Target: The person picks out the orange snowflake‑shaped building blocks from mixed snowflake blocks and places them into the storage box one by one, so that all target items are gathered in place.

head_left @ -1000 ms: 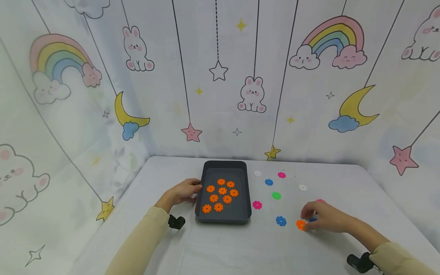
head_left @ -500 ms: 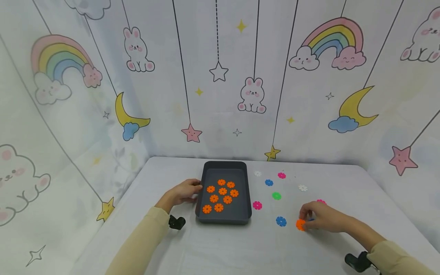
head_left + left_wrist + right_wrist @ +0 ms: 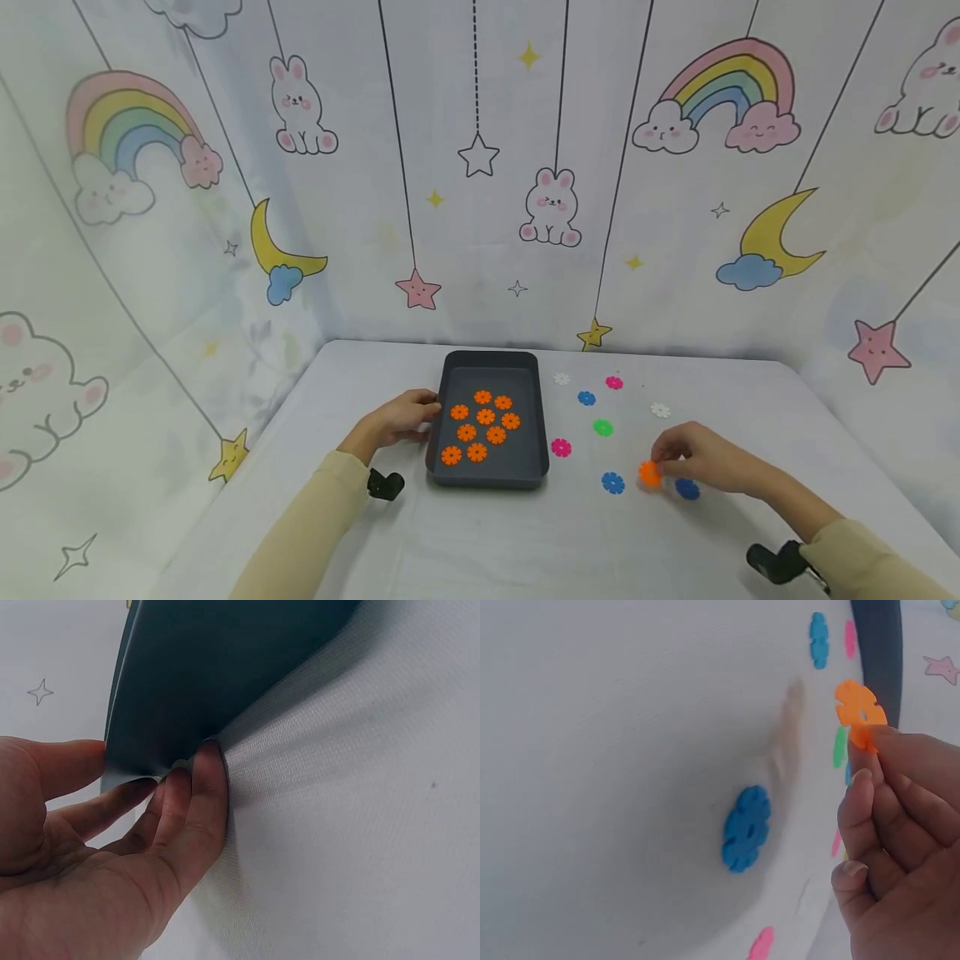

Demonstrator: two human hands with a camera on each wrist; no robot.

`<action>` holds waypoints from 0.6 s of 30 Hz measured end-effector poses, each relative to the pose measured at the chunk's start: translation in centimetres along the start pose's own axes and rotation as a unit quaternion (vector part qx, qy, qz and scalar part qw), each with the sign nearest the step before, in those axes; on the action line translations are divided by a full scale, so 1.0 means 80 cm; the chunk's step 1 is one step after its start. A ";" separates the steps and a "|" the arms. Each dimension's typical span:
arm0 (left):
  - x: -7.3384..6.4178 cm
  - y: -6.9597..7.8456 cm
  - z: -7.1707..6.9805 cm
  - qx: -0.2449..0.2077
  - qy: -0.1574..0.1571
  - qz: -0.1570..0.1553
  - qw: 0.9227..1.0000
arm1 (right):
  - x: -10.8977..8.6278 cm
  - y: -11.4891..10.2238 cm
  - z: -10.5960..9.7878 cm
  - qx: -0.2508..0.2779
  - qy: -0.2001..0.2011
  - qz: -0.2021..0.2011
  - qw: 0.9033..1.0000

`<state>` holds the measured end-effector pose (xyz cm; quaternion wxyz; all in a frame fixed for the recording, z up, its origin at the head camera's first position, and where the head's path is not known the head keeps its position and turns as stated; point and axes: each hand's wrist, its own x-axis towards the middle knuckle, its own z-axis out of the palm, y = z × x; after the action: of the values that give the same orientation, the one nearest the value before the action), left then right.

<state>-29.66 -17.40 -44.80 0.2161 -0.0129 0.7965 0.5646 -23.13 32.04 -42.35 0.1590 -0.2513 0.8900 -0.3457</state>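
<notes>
My right hand (image 3: 705,458) pinches an orange flower-shaped disc (image 3: 650,474) between thumb and index finger, raised over the white table. In the right wrist view the orange disc (image 3: 861,709) shows its slotted rim and centre hole, and a blue disc (image 3: 746,829) lies flat below the hand. My left hand (image 3: 401,417) holds the left side of a dark grey tray (image 3: 487,481). In the left wrist view its fingertips (image 3: 211,761) meet the tray's outer wall (image 3: 202,675). Several orange discs (image 3: 486,417) lie spread inside the tray.
Right of the tray lie pink (image 3: 561,448), blue (image 3: 612,482), green (image 3: 603,427) and white (image 3: 661,410) discs of the same shape. A patterned curtain (image 3: 480,225) hangs behind the table.
My right hand has lifted the orange disc and shifted slightly away from me, uncovering the blue disc and covering a pink one. The left hand and tray stay put.
</notes>
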 end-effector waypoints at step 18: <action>0.002 -0.002 -0.001 -0.001 0.001 0.001 1.000 | 0.074 -0.085 0.003 0.051 0.076 0.014 0.996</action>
<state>-29.77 -17.54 -44.96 0.2148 -0.0122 0.7963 0.5653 -25.60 24.28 -38.42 0.1080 -0.2033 0.8842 -0.4064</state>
